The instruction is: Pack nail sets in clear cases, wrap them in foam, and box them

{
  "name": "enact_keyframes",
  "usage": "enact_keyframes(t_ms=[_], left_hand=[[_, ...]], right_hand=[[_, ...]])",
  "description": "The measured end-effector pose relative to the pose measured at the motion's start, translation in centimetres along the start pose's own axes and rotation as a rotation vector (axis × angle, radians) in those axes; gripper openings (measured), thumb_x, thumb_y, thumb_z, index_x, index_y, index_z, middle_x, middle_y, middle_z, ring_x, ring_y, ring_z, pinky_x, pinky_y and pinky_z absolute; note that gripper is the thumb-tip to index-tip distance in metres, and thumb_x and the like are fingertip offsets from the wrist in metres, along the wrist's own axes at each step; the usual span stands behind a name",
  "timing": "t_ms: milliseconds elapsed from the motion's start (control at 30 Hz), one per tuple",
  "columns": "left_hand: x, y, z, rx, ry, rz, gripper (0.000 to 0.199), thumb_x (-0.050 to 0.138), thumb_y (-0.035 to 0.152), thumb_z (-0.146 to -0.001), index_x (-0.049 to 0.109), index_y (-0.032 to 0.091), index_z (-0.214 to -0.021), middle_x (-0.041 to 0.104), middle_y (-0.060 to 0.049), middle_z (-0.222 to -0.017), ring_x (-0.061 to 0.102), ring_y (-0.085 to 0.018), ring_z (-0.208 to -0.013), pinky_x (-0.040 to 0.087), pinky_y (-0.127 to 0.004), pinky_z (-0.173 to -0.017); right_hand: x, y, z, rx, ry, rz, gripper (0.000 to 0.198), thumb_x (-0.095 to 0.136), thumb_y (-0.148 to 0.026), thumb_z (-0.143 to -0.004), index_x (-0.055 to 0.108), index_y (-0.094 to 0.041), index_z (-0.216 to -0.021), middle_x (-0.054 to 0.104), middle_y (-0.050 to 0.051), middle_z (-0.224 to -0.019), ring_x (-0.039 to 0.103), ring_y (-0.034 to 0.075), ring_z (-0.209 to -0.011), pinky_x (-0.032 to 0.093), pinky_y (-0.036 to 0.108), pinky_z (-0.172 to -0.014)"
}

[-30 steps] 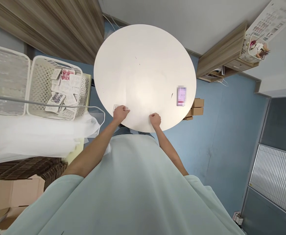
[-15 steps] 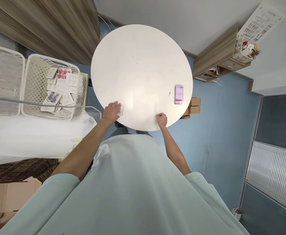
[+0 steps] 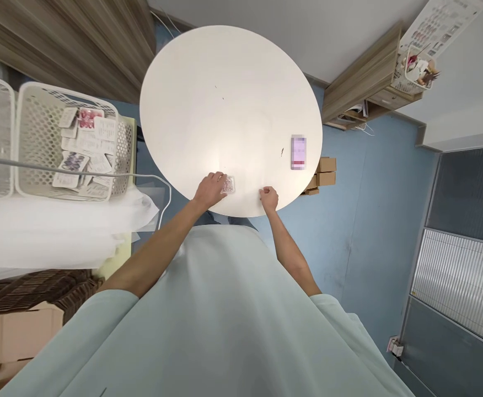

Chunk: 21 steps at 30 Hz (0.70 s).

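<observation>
White round counter (image 3: 229, 82), blue floor (image 3: 374, 193) around it. Your left grip (image 3: 209, 190) is pinching the left side of a small clear plastic pack (image 3: 230, 184); that side hold probably keeps most of the top face uncovered. Pack sits just right of the left grip, touching its fingers, near the counter's edge closest to you, so likely placed for easy reach. Your right grip (image 3: 269, 198) is to the right of the pack, apart from it, fingers curled in; too small here to tell whether the tips have anything thin between them. Phone-like slab (image 3: 298, 152) lies farther right, presumably there to stay out of your hands' way. Off left, printed packs (image 3: 74, 162) are piled loose in a perforated basket (image 3: 123, 146); its walls should contain the heap.
</observation>
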<state>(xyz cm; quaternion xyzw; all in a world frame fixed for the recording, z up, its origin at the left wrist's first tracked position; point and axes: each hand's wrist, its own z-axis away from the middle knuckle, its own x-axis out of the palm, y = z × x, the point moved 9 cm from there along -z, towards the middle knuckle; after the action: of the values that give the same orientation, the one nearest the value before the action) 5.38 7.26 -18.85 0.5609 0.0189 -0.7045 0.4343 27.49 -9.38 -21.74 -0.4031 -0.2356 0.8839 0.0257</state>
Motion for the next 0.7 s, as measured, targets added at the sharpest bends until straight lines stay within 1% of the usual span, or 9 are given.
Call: enact_keyframes(t_ms=[100, 167, 267, 400, 467, 567, 700], left_hand=[[1.3, 2.3, -1.4, 0.049, -0.047, 0.006, 0.072, 0.076, 0.033, -0.094, 0.052, 0.019, -0.161, 0.055, -0.021, -0.158, 0.055, -0.042, -0.137, 0.049, -0.051, -0.109], [2.3, 3.0, -1.9, 0.055, -0.073, 0.006, 0.074, 0.077, 0.035, -0.094, 0.051, 0.019, -0.161, 0.056, -0.022, -0.157, 0.055, -0.044, -0.137, 0.050, -0.052, -0.108], [3.3, 3.2, -2.0, 0.039, -0.079, -0.011, 0.072, 0.073, 0.031, -0.095, 0.051, 0.016, -0.162, 0.056, -0.024, -0.156, 0.054, -0.045, -0.138, 0.051, -0.053, -0.106], [3.8, 3.0, -1.7, 0.034, -0.056, -0.018, 0.069, 0.068, 0.027, -0.096, 0.049, 0.013, -0.162, 0.053, -0.025, -0.160, 0.051, -0.044, -0.142, 0.050, -0.052, -0.108], [3.8, 2.9, -1.5, 0.029, -0.049, -0.002, 0.069, 0.067, 0.030, -0.098, 0.049, 0.014, -0.162, 0.052, -0.024, -0.161, 0.050, -0.044, -0.144, 0.049, -0.052, -0.110], [3.7, 2.8, -1.5, 0.005, -0.046, 0.023, 0.069, 0.068, 0.034, -0.099, 0.049, 0.014, -0.162, 0.050, -0.024, -0.162, 0.048, -0.044, -0.146, 0.049, -0.052, -0.112], [3.6, 2.6, -1.4, -0.005, -0.051, 0.093, 0.072, 0.071, 0.034, -0.096, 0.049, 0.016, -0.162, 0.049, -0.023, -0.165, 0.046, -0.045, -0.149, 0.049, -0.054, -0.114]], right_hand=[[0.1, 0.2, 0.2, 0.006, 0.003, -0.019, 0.014, 0.064, -0.029, -0.102, 0.076, -0.022, -0.109, 0.081, 0.004, -0.109, 0.076, 0.017, -0.077, 0.055, 0.031, -0.090], [-0.1, 0.3, 0.3, 0.006, 0.005, -0.025, 0.015, 0.064, -0.029, -0.102, 0.076, -0.022, -0.108, 0.081, 0.004, -0.109, 0.076, 0.016, -0.074, 0.056, 0.031, -0.090], [-0.4, 0.5, 0.5, 0.002, 0.002, -0.032, 0.015, 0.064, -0.030, -0.102, 0.076, -0.022, -0.108, 0.082, 0.004, -0.111, 0.076, 0.016, -0.072, 0.057, 0.032, -0.091], [-1.0, 0.2, 1.0, -0.026, 0.002, -0.051, 0.016, 0.063, -0.033, -0.102, 0.075, -0.022, -0.104, 0.082, 0.005, -0.110, 0.075, 0.017, -0.074, 0.058, 0.033, -0.090], [-1.2, -0.6, 1.7, -0.062, 0.007, -0.059, 0.017, 0.063, -0.036, -0.102, 0.074, -0.023, -0.103, 0.082, 0.005, -0.108, 0.076, 0.019, -0.080, 0.058, 0.033, -0.089], [-1.0, -2.6, 3.2, -0.147, -0.003, -0.055, 0.019, 0.064, -0.040, -0.103, 0.073, -0.024, -0.102, 0.081, 0.004, -0.106, 0.076, 0.020, -0.090, 0.058, 0.031, -0.088], [0.9, -6.3, 5.4, -0.274, -0.077, -0.004, 0.020, 0.064, -0.043, -0.105, 0.073, -0.025, -0.104, 0.080, 0.003, -0.105, 0.074, 0.020, -0.092, 0.057, 0.031, -0.087]])
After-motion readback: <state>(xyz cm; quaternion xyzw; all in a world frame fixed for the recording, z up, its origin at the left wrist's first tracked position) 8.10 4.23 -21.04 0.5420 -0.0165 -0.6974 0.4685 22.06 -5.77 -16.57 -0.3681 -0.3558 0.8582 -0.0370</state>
